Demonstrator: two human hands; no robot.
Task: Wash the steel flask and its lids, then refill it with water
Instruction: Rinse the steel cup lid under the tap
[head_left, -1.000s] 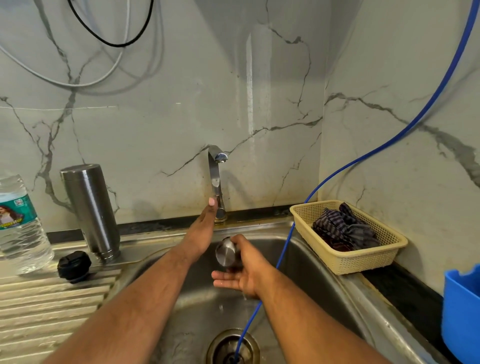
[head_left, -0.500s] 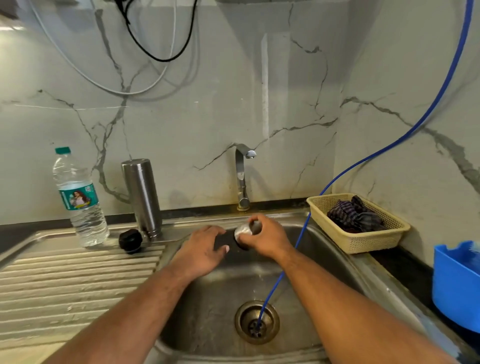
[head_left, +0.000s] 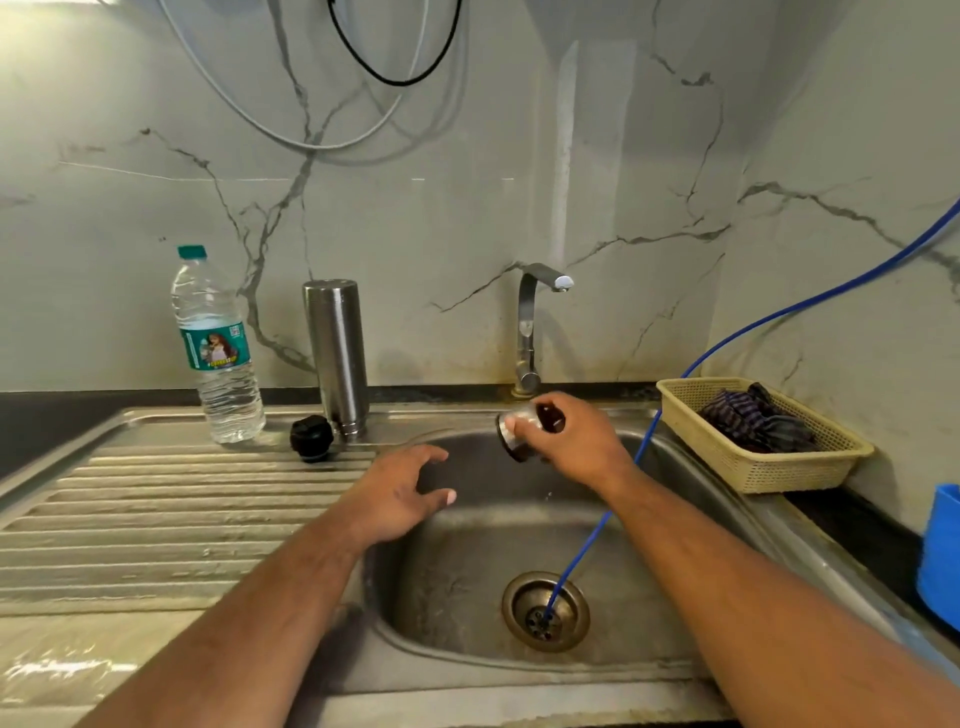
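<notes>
The steel flask (head_left: 336, 353) stands upside down on the sink's drainboard, left of the tap (head_left: 535, 317). A black inner lid (head_left: 310, 437) lies beside its base. My right hand (head_left: 576, 441) grips the steel outer lid (head_left: 515, 428) over the back of the sink basin (head_left: 467, 519), just below the tap. My left hand (head_left: 400, 493) hovers over the basin's left side with fingers spread, holding nothing. No water runs from the tap.
A plastic water bottle (head_left: 215, 348) stands left of the flask. A blue hose (head_left: 597, 519) runs from the right wall into the drain (head_left: 545, 612). A beige basket (head_left: 753, 441) with a dark cloth sits right of the sink, a blue container (head_left: 940, 551) further right.
My left hand came away from the tap and moved left and back over the basin. My right hand turned over and lifted the steel lid toward the tap. The view pulled back.
</notes>
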